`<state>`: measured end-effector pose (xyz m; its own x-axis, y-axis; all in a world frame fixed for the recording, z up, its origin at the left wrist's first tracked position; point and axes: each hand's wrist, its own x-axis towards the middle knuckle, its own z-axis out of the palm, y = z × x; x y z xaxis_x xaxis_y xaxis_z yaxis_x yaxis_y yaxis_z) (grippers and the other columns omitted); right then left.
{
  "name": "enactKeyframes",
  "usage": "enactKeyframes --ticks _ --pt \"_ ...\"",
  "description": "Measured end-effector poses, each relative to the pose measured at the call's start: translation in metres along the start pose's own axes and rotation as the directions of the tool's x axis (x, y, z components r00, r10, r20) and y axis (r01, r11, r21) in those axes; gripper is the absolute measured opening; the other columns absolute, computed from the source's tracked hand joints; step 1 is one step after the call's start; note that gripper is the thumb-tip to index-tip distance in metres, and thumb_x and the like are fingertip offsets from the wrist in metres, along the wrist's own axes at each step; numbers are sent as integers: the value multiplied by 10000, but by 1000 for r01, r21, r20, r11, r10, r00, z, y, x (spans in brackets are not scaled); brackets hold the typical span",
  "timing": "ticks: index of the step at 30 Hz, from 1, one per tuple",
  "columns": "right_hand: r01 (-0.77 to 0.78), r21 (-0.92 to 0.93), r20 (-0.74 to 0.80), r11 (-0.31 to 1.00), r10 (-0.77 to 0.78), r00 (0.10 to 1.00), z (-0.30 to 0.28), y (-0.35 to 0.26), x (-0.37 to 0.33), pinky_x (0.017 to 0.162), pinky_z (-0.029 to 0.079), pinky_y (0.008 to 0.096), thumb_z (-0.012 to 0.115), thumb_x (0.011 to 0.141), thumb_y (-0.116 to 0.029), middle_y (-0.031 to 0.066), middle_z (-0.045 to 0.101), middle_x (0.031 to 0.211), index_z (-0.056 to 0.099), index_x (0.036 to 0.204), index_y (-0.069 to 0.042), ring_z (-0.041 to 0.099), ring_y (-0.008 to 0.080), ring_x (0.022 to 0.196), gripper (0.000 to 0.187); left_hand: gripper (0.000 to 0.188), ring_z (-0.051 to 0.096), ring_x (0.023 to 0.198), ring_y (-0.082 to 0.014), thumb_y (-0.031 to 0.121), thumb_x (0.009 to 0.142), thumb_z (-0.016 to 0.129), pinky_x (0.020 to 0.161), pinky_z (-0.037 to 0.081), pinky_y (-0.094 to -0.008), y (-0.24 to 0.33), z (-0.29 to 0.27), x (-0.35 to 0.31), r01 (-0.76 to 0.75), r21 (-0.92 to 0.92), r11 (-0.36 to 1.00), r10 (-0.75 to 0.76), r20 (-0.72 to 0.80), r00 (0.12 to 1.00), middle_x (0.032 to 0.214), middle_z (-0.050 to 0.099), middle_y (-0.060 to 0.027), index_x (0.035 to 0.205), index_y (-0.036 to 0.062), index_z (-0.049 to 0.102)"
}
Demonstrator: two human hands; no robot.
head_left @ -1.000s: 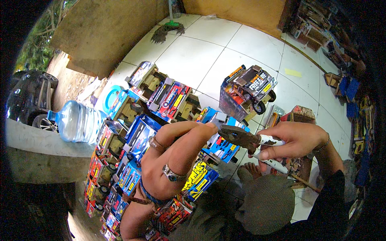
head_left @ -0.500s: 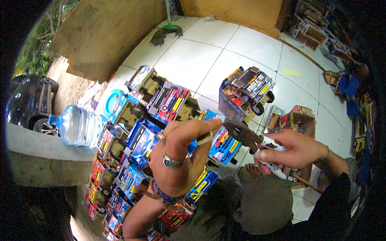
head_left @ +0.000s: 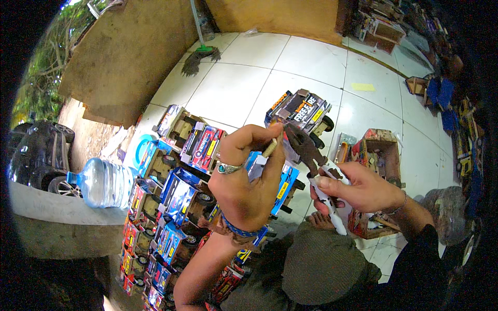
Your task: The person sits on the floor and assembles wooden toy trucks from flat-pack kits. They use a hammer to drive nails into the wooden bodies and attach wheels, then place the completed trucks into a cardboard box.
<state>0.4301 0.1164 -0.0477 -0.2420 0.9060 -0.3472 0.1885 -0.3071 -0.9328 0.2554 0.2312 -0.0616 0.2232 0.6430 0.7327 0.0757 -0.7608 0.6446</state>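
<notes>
My right hand [head_left: 358,187] is wrapped round the worn white handles of a pair of pliers [head_left: 308,150]. Their dark jaws point up and left, reaching the fingertips of my left hand [head_left: 241,181]. That hand is closed, with thumb and bent forefinger pinched beside the jaws. A short, pale, wood-like stick [head_left: 270,148] shows between its fingers; its other end is hidden. Just beyond the jaws stands a toy truck [head_left: 303,111] with a black, decorated front. Beneath my left hand, a blue toy truck [head_left: 284,189] is partly covered.
Rows of colourful toy trucks [head_left: 179,194] fill the floor at left, near a large water bottle [head_left: 106,182]. An open wooden box [head_left: 381,155] with tools stands right of my right hand. A broom [head_left: 201,54] leans at the back. My covered knee [head_left: 324,264] is in front.
The view has shifted. My left hand has turned, showing more of its back, and both hands remain together at the pliers. The plier handles look wider apart.
</notes>
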Motion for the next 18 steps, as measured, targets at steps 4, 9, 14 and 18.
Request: enactKeyframes --ticks 4,9,14,18 --pt "-38 4 -44 999 38 998 -8 1 -9 588 454 246 486 1033 -396 -12 673 814 608 1075 -67 547 57 654 354 251 687 858 -135 -69 826 731 760 546 -254 0 -1 4 -17 47 999 11 129 992 952 715 -112 1032 6 609" --pt "-17 -14 -173 1000 14 985 -13 20 -31 679 491 251 480 1041 -289 17 679 869 550 1280 -64 592 69 799 335 286 693 908 -149 -91 824 721 809 554 -261 -4 -7 10 2 31 1000 -9 237 972 1014 724 -133 1068 14 611" --pt "-193 107 -500 975 220 838 6 73 -57 676 493 279 480 1034 -375 28 652 871 534 1260 -66 603 95 766 387 197 664 960 -134 -70 852 698 855 539 -266 -5 -10 5 392 -240 888 -290 369 883 1092 702 -147 1038 -21 658" --pt "-494 -148 -467 857 380 798 17 138 -64 736 522 452 444 1021 -457 172 670 892 495 1194 -29 676 293 842 464 216 634 1035 -145 30 951 624 944 496 -280 -6 -19 4 707 -221 672 -551 489 676 1145 675 -136 1157 -35 625"
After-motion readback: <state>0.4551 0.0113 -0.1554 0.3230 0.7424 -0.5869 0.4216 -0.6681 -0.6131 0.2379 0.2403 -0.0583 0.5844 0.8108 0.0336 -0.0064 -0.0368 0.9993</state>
